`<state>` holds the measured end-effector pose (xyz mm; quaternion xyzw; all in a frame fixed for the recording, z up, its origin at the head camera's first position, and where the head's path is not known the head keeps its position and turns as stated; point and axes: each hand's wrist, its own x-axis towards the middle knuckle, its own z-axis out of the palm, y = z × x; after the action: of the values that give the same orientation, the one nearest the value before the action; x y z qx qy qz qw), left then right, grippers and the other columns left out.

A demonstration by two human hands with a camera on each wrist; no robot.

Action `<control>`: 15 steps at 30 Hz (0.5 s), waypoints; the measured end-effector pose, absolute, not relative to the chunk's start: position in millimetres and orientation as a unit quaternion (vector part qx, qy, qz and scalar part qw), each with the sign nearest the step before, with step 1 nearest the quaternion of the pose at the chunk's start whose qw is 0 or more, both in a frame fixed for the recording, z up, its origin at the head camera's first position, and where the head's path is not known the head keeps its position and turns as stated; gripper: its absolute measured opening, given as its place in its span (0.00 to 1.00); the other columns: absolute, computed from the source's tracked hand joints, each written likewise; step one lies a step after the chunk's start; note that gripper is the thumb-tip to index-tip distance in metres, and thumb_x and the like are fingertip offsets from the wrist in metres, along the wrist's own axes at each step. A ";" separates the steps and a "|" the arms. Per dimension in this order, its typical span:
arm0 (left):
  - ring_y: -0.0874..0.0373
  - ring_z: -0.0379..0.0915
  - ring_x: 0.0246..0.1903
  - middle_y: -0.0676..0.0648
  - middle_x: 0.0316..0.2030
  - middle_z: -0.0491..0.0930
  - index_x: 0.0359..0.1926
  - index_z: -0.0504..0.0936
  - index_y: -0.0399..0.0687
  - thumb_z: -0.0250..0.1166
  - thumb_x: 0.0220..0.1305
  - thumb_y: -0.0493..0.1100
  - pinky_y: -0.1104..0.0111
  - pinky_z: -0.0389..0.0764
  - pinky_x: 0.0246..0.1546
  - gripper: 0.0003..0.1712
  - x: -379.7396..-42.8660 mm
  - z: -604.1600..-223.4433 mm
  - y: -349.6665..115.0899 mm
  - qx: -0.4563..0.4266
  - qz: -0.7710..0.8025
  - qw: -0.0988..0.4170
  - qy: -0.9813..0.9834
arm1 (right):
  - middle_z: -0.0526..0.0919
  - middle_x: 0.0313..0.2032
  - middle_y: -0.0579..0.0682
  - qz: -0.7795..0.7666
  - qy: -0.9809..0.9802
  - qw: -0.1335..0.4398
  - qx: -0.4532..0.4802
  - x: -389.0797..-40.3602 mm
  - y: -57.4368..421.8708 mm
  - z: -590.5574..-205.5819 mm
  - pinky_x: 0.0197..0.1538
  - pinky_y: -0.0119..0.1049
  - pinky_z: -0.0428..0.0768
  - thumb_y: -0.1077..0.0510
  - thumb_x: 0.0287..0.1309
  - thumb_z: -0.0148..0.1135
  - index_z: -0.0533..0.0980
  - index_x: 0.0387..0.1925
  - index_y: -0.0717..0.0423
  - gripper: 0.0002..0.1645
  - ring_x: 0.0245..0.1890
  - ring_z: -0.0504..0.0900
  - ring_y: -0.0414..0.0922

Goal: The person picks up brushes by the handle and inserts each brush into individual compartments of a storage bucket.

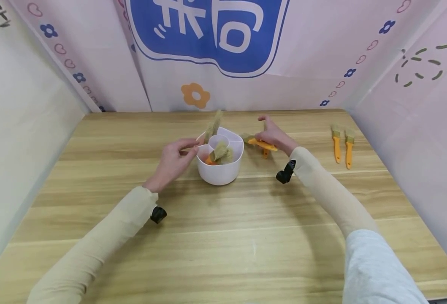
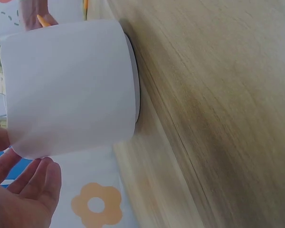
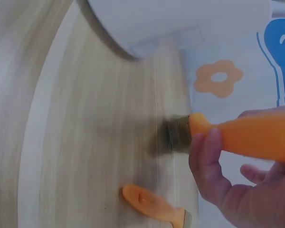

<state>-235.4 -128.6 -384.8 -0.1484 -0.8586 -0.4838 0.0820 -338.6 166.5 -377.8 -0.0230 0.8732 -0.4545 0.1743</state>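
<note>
A white divided container (image 1: 218, 174) stands on the table, with several bristle brushes (image 1: 220, 151) in its compartments, some bristle-end up. My left hand (image 1: 173, 164) pinches its left rim, the fingertips at the upper edge in the left wrist view. Just right of the container, my right hand (image 1: 273, 135) holds a paintbrush (image 3: 251, 137) by its orange handle. The held brush's bristles point toward the container, slightly blurred in the right wrist view. Below that hand another paintbrush (image 3: 149, 203) lies on the table, partly hidden in the head view.
Two more orange-handled brushes (image 1: 337, 145) lie side by side near the table's right edge. Printed white panels (image 1: 299, 90) enclose the wooden table (image 1: 223, 245) at the back and both sides.
</note>
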 end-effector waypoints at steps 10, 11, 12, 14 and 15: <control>0.49 0.76 0.53 0.40 0.53 0.79 0.52 0.79 0.39 0.58 0.64 0.40 0.57 0.81 0.49 0.17 -236.9 -385.1 -127.9 -0.147 -0.486 0.068 -0.859 | 0.73 0.48 0.67 -0.612 0.765 0.199 0.027 -337.9 179.4 -381.8 0.31 0.26 0.81 0.68 0.61 0.49 0.44 0.71 0.60 0.40 0.28 0.83 0.40; 0.49 0.76 0.53 0.40 0.53 0.79 0.52 0.79 0.39 0.58 0.64 0.40 0.57 0.81 0.49 0.17 -237.1 -385.3 -128.1 -0.146 -0.484 0.067 -0.860 | 0.72 0.48 0.68 -0.633 0.746 0.203 0.025 -337.7 181.2 -382.3 0.29 0.25 0.80 0.68 0.62 0.48 0.43 0.71 0.62 0.39 0.26 0.83 0.40; 0.49 0.76 0.53 0.40 0.53 0.79 0.52 0.79 0.39 0.58 0.64 0.40 0.57 0.81 0.49 0.17 -237.3 -385.7 -128.5 -0.145 -0.484 0.068 -0.860 | 0.71 0.49 0.69 -0.654 0.726 0.210 0.026 -337.5 182.9 -382.8 0.29 0.25 0.80 0.69 0.63 0.46 0.43 0.71 0.63 0.39 0.26 0.83 0.40; 0.49 0.76 0.53 0.40 0.53 0.79 0.53 0.79 0.39 0.58 0.65 0.40 0.57 0.81 0.49 0.17 -237.8 -386.4 -129.2 -0.144 -0.482 0.070 -0.861 | 0.67 0.53 0.70 -0.688 0.690 0.224 0.026 -336.7 185.5 -383.0 0.30 0.25 0.81 0.71 0.63 0.44 0.42 0.71 0.63 0.38 0.27 0.83 0.40; 0.49 0.76 0.53 0.40 0.53 0.79 0.53 0.79 0.39 0.58 0.65 0.40 0.57 0.81 0.49 0.17 -237.9 -386.6 -129.5 -0.144 -0.481 0.071 -0.862 | 0.64 0.57 0.71 -0.704 0.671 0.233 0.027 -336.2 186.3 -382.8 0.32 0.26 0.81 0.72 0.63 0.43 0.42 0.71 0.63 0.38 0.28 0.83 0.41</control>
<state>-237.9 -129.5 -386.6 -0.1440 -0.8618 -0.4812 0.0710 -336.2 186.3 -382.8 0.0271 0.6709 -0.7036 0.2326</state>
